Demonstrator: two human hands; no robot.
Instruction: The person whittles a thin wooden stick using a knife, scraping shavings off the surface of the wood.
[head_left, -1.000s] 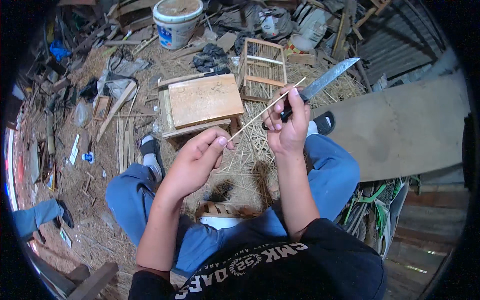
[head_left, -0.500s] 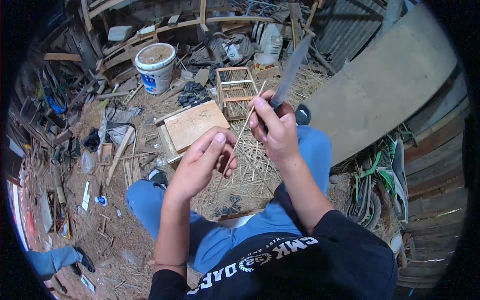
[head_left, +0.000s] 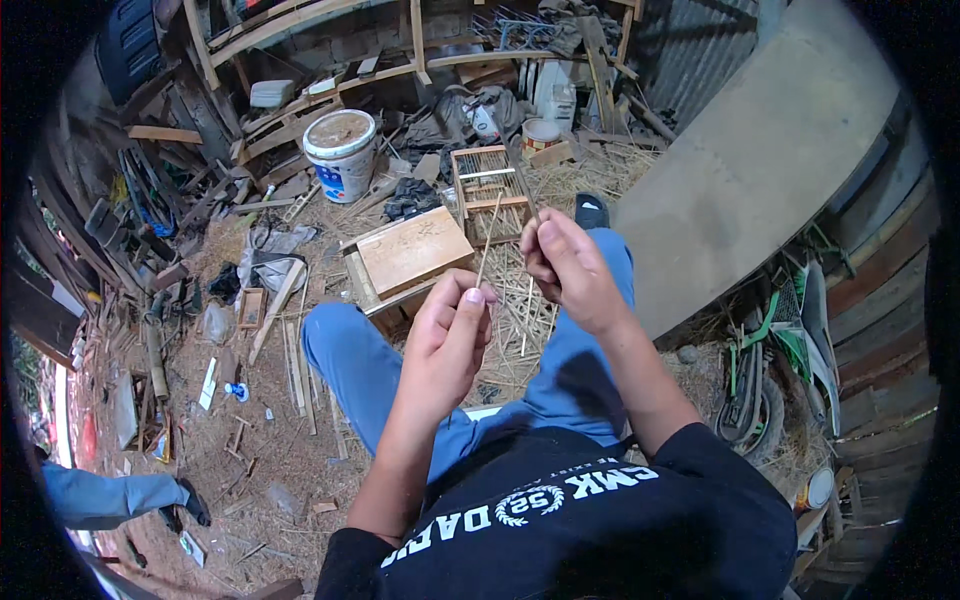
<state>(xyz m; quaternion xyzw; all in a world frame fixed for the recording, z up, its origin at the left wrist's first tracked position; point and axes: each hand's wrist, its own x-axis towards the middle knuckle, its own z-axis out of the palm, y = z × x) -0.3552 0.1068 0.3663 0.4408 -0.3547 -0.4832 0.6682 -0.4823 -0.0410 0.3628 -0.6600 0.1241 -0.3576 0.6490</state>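
Observation:
My left hand (head_left: 448, 328) pinches a thin bamboo stick (head_left: 489, 240) between thumb and fingers, its upper end pointing up and slightly right. Closed round a knife, my right hand (head_left: 572, 268) is just right of it. The knife's blade (head_left: 522, 178) points up and away, seen almost edge-on, and its handle is hidden in my fingers. The blade and the stick are apart. Beyond my hands, a small slatted wooden cage (head_left: 491, 200) stands on the floor. Left of it is a low wooden bench with a flat board (head_left: 415, 250) on top. Several thin sticks (head_left: 528, 310) lie scattered between my legs.
A white bucket (head_left: 342, 170) stands at the back left, with a smaller tin (head_left: 540, 135) farther right. A large sheet panel (head_left: 740, 190) leans on the right, near a green dirt-bike part (head_left: 765, 320). Another person's leg (head_left: 115, 495) shows at lower left.
The knife has turned from broadside to nearly edge-on, and my right hand has lowered slightly. The stick stands more upright in my left hand. The whole view has shifted to the right and down.

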